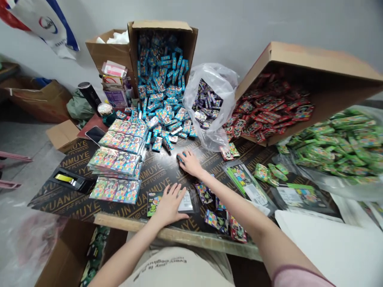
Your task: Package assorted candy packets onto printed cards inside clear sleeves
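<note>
One dark printed table (163, 169) holds a carton (323, 59) of red packs (269, 107). Hands apart: left hand (169, 207) spread over a flat printed packet (187, 202) near the front edge (209, 240), right hand (189, 162) curled at a small blue pack (180, 158) mid-table, grip unclear.
</note>
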### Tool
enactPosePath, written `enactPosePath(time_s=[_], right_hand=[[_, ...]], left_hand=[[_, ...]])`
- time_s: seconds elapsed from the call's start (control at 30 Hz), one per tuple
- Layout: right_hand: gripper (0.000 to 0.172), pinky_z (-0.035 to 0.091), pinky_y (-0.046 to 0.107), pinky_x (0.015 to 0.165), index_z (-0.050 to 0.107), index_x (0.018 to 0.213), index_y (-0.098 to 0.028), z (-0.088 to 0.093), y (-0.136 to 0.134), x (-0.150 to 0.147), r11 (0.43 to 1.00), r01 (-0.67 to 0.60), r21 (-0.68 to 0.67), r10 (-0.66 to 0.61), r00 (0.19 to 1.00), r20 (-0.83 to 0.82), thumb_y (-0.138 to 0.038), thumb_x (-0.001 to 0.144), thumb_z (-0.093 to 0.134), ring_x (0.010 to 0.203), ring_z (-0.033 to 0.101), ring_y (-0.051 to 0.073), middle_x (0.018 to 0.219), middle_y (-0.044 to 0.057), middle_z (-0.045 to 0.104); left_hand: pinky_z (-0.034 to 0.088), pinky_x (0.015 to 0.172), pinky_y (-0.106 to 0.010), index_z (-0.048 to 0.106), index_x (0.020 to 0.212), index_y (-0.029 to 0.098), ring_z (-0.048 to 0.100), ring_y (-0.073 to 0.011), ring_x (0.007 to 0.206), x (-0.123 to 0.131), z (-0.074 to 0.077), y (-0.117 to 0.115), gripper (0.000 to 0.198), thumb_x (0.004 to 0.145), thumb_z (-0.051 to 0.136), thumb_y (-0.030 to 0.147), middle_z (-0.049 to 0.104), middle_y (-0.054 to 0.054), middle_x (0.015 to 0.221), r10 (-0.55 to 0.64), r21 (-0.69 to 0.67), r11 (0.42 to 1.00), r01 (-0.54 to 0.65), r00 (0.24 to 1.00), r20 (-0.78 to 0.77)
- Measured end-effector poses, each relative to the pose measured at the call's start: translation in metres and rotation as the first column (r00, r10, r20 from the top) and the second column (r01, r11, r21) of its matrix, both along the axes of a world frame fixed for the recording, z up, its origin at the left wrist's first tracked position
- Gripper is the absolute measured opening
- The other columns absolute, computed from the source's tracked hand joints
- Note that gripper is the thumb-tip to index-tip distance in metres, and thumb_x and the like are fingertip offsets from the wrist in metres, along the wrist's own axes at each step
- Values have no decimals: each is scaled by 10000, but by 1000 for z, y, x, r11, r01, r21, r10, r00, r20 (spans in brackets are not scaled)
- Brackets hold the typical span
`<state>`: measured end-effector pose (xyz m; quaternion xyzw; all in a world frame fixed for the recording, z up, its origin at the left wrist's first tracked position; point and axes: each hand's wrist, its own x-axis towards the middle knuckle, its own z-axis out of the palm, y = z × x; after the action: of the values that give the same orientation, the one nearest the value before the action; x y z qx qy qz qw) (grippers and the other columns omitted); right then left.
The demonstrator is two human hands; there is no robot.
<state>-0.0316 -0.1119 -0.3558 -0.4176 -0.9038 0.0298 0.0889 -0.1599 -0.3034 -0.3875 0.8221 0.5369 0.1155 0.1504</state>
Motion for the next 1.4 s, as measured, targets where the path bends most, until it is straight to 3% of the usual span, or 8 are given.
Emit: enactPosePath(time_s=[0.17, 0.3, 0.4, 0.5, 0.7, 0.9, 1.2, 1.4], right_hand=[[557, 258, 595, 1060, 527, 1305, -229, 9, -39, 46, 972, 15, -236, -99, 933, -347, -258, 759, 637, 1098, 578, 275, 1146, 105, 644], [631, 445, 403, 962, 551, 1267, -200, 32, -59, 52, 923, -140, -358, -196, 629, -752, -321, 677, 739, 1047, 602, 222, 1149, 96, 628], [650, 485, 370, 924, 569, 1220, -213, 45, -81, 46, 866, -231, -444, -301, 467, -831, -355, 629, 799, 979, 624, 192, 1122, 74, 628], [647, 502, 376, 925, 564, 1209, -236, 53, -103, 44, 783, -357, -509, -369, 393, -842, -416, 638, 808, 1004, 632, 197, 1131, 75, 636], [1051, 317, 505, 1125, 359, 1431, -300, 58, -139, 65, 880, -361, -308, -57, 564, -824, -561, 537, 845, 1391, 354, 304, 1501, 105, 379], [834, 302, 479, 1104, 360, 1440, -254, 58, -170, 69, 976, -209, -59, 115, 728, -676, -374, 696, 717, 1298, 429, 310, 1387, 109, 487], [883, 332, 465, 979, 415, 1409, -205, 54, -183, 75, 998, 22, -62, -53, 826, -561, -540, 659, 738, 1097, 510, 312, 1198, 130, 557], [455, 359, 447, 948, 688, 872, -217, 50, -197, 90, 984, -148, -99, 77, 855, -513, -635, 695, 709, 1007, 562, 275, 992, 90, 623]], left_hand=[[139, 1171, -588, 335, 1473, 174, 298, -357, 1425, -1, 5, -3, 988, 676, 710, 621, 361, -200, 1521, 6, 4, 1000, -6, 1000, 26], [83, 1171, -614, 370, 1453, 173, 351, -346, 1400, 9, 21, 6, 969, 658, 742, 583, 426, -191, 1482, 179, -73, 984, -164, 937, 301], [304, 1123, -527, 452, 1398, 152, 497, -311, 1293, 19, 41, 17, 841, 691, 749, 497, 526, -182, 1402, 403, -269, 914, -304, 603, 689], [509, 908, -389, 588, 1256, 129, 672, -253, 1001, 23, 60, 19, 729, 639, 801, 454, 692, -141, 1151, 519, -508, 855, -108, 201, 831], [547, 737, -325, 688, 1004, 118, 703, -195, 721, 19, 81, -8, 528, 705, 716, 552, 742, -95, 850, 721, -636, 664, 393, -109, 685], [528, 859, -386, 684, 1027, 146, 697, -253, 923, 24, 88, -27, 507, 748, 665, 569, 744, -100, 919, 726, -633, 626, 456, -43, 687], [526, 645, -256, 675, 734, 114, 613, -106, 580, 26, 91, -32, 402, 463, 892, 318, 693, -3, 671, 645, -646, 763, 12, 48, 763], [495, 578, -240, 684, 829, 119, 604, -107, 553, 8, 92, -25, 498, 432, 902, 327, 701, -8, 668, 654, -650, 754, -94, 20, 756]])
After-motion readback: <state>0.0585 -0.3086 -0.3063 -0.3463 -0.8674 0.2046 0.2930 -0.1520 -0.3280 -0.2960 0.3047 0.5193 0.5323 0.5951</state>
